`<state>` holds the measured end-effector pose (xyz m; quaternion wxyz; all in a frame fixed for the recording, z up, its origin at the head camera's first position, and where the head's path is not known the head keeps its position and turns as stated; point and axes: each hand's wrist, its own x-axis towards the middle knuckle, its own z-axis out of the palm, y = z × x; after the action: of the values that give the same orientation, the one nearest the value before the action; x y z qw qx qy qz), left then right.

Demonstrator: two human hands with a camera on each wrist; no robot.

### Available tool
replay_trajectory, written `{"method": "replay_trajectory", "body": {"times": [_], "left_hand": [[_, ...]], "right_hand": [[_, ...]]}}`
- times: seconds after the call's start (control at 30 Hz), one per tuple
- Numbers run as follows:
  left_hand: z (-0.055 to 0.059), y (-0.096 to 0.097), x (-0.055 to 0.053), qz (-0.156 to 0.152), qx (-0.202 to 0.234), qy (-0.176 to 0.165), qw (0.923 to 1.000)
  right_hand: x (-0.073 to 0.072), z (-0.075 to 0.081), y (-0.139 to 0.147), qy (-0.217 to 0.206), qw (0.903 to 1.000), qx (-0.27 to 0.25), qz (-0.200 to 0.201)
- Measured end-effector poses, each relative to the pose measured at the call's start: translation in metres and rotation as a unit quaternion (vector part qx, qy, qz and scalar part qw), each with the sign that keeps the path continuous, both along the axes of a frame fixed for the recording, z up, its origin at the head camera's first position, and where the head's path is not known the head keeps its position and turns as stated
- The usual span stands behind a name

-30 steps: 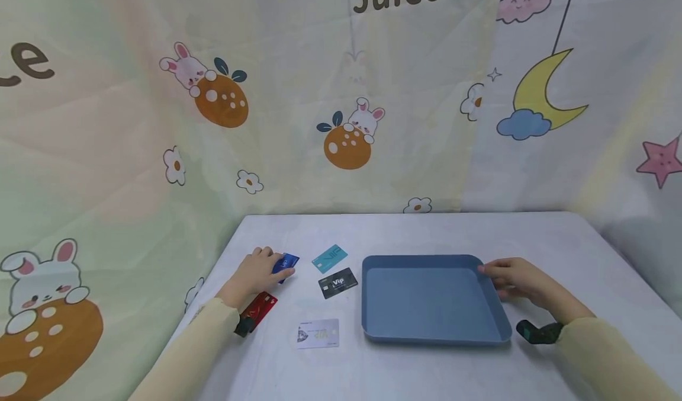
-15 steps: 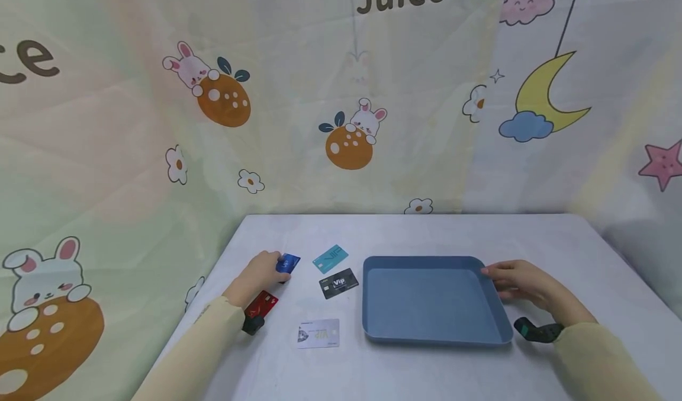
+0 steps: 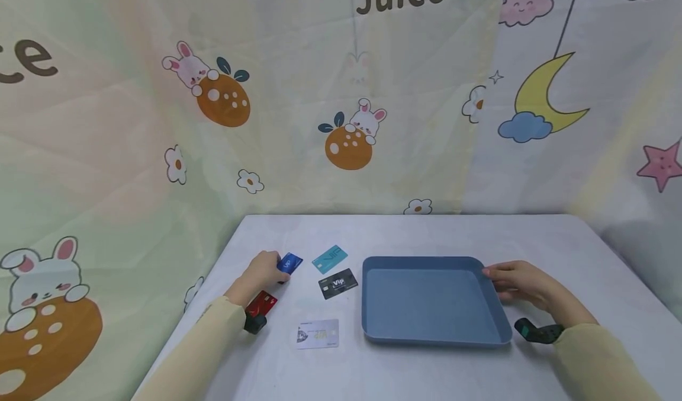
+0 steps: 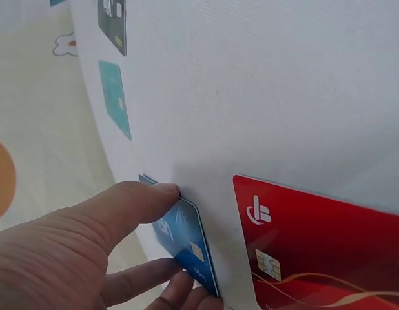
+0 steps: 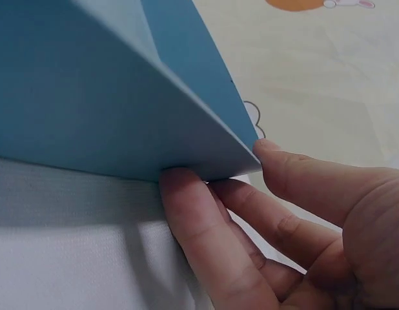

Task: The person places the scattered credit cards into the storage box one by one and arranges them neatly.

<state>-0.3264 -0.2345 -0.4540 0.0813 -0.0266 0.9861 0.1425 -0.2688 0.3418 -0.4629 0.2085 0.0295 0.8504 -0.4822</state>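
Your left hand (image 3: 262,274) pinches the blue card (image 3: 290,263), long axis pointing far-right; right hand (image 3: 522,281) touches the tray (image 3: 431,306), white cloth (image 3: 405,374) below, printed drapes (image 3: 426,158) beyond.

On the desk (image 3: 415,374), the tray (image 3: 437,300) lies right of four cards (image 3: 338,284) and the fifth card (image 3: 290,263) in the left fingers (image 4: 140,280), the right fingers (image 5: 209,242) at its right side, cloth (image 3: 290,134) behind.

Left hand (image 3: 259,273) pinching, right hand (image 3: 524,279) gripping

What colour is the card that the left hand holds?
The held card is blue; the left wrist view shows it best.
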Motion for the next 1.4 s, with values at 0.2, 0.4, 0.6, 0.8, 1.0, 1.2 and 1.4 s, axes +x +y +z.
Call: {"method": "replay_trajectory", "body": {"times": [0.2, 0.4, 0.6, 0.8, 1.0, 1.2, 1.4], "left_hand": [[-0.001, 0.0, -0.001, -0.017, -0.002, 0.012, 0.9998], [0.001, 0.001, 0.0, -0.019, 0.007, 0.03, 0.9993], [0.002, 0.002, -0.001, -0.027, 0.017, 0.048, 0.9983], [0.006, 0.005, -0.002, -0.047, 0.026, 0.067, 0.9963], [0.011, 0.011, -0.004, -0.064, 0.042, 0.084, 0.9935], [0.015, 0.022, -0.003, -0.094, 0.031, 0.102, 0.9898], [0.025, 0.037, 0.005, -0.127, 0.035, 0.108, 0.9854]], "right_hand": [[0.0, 0.0, 0.001, -0.002, 0.9999, -0.015, -0.002], [0.0, 0.0, 0.001, -0.004, 0.9999, -0.015, -0.004], [0.0, 0.002, 0.0, -0.006, 0.9998, -0.017, -0.007], [0.002, 0.002, -0.001, -0.001, 0.9997, -0.024, 0.001], [0.002, 0.003, -0.002, 0.005, 0.9998, -0.019, 0.007], [0.002, 0.003, -0.003, -0.001, 0.9999, -0.012, 0.003], [0.004, 0.004, -0.004, 0.0, 0.9999, -0.013, 0.0]]}}
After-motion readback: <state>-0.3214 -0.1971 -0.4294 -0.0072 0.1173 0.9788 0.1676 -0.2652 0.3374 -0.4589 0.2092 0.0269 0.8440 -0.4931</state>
